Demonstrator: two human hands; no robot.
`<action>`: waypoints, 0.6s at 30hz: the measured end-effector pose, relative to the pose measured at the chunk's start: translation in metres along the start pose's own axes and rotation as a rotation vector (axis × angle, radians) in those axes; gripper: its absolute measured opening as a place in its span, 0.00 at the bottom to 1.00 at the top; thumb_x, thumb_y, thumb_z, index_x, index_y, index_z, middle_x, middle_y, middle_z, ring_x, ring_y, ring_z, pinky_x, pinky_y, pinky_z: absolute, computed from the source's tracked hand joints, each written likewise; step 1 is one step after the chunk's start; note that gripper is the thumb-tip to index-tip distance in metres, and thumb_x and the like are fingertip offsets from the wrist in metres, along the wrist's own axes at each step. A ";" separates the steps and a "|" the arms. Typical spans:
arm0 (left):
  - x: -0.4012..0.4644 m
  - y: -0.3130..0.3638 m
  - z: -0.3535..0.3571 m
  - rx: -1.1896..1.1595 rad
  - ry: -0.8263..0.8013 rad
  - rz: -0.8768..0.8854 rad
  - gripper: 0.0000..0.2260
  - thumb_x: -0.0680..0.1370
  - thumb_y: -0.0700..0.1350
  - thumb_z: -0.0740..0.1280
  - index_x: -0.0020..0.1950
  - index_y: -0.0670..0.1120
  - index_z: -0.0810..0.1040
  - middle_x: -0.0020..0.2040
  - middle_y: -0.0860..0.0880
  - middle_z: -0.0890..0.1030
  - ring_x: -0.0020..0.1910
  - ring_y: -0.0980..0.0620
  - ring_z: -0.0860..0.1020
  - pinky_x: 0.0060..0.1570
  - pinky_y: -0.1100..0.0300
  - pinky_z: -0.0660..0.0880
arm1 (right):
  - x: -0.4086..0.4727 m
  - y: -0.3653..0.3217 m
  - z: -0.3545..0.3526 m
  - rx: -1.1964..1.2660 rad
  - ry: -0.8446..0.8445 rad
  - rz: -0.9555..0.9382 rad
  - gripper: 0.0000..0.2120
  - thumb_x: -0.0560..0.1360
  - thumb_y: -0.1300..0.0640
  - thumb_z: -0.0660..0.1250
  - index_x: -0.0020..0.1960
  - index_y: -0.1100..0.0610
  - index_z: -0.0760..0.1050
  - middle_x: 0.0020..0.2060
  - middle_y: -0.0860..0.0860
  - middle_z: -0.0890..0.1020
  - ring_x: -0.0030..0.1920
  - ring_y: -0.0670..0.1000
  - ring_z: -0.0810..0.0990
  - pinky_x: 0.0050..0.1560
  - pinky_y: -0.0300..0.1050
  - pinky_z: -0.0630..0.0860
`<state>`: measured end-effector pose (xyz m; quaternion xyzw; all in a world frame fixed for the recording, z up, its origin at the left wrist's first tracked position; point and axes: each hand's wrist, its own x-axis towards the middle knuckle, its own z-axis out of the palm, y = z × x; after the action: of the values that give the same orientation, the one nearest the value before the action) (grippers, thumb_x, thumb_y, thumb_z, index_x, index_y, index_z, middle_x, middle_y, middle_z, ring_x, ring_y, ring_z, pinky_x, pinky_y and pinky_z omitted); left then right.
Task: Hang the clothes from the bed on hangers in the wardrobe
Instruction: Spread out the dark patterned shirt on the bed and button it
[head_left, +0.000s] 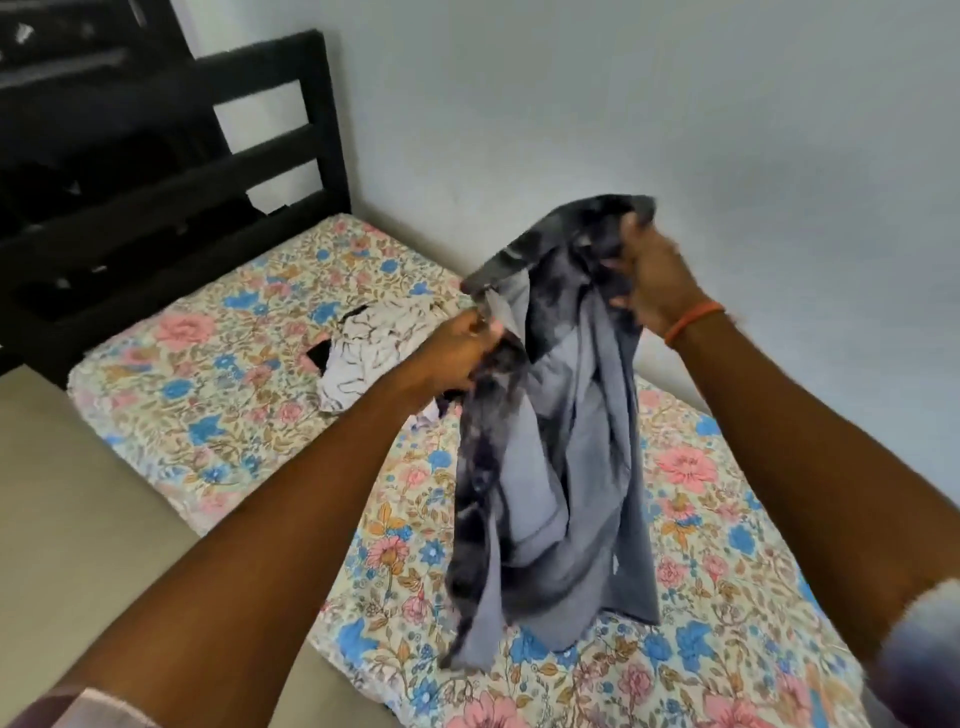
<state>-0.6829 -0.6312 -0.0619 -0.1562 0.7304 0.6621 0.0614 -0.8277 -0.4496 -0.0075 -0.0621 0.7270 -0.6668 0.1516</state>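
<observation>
Garment: a grey-blue shirt (566, 441) with dark mottled patches hung above the bed (218, 415), its lower hem just grazing or nearly touching the floral sheet.
Left grip: the left hand (457, 353) was pinched closed on one upper edge of the shirt, on the headboard side.
Right grip: the right hand (649, 280), an orange band at its wrist, was curled tight round the bunched collar end, higher up and on the wall side of the bed.
Remaining laundry: a white patterned garment (374, 348) lay crumpled on the bed, between the shirt and the dark headboard (171, 171).
Risk, tangle: the shirt hung twisted and folded on itself; unless shaken out, it would likely sit crooked on a hanger.
Risk, slip: the left pinch held only a narrow edge, so a hard shake might pull it free and drop the shirt back onto the bed.
Risk, missing pieces: no hanger or wardrobe was in view.
Writing: none could be read; no brand or label showed on either garment.
</observation>
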 end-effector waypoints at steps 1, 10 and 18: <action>0.015 -0.041 -0.001 0.077 -0.106 -0.045 0.19 0.82 0.47 0.63 0.73 0.45 0.69 0.65 0.51 0.76 0.62 0.51 0.77 0.53 0.62 0.73 | 0.017 0.039 0.010 -0.069 -0.092 0.003 0.06 0.82 0.46 0.60 0.57 0.45 0.73 0.46 0.43 0.80 0.41 0.42 0.79 0.42 0.42 0.74; 0.005 -0.473 0.155 0.273 -0.142 -0.362 0.39 0.70 0.65 0.67 0.75 0.46 0.64 0.70 0.47 0.70 0.65 0.46 0.74 0.64 0.53 0.72 | 0.006 0.517 -0.066 -1.207 -0.066 0.374 0.26 0.73 0.43 0.67 0.66 0.57 0.72 0.66 0.61 0.75 0.66 0.62 0.73 0.65 0.55 0.70; 0.052 -0.494 0.212 0.696 0.427 -0.353 0.21 0.76 0.57 0.63 0.60 0.42 0.72 0.55 0.43 0.79 0.56 0.42 0.78 0.54 0.46 0.77 | -0.032 0.628 -0.077 -1.423 0.281 0.023 0.28 0.80 0.41 0.59 0.78 0.46 0.60 0.77 0.56 0.61 0.76 0.60 0.60 0.70 0.66 0.56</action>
<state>-0.6035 -0.4663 -0.5701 -0.3819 0.8682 0.3090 0.0701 -0.7508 -0.3030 -0.6187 -0.0519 0.9980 -0.0322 -0.0134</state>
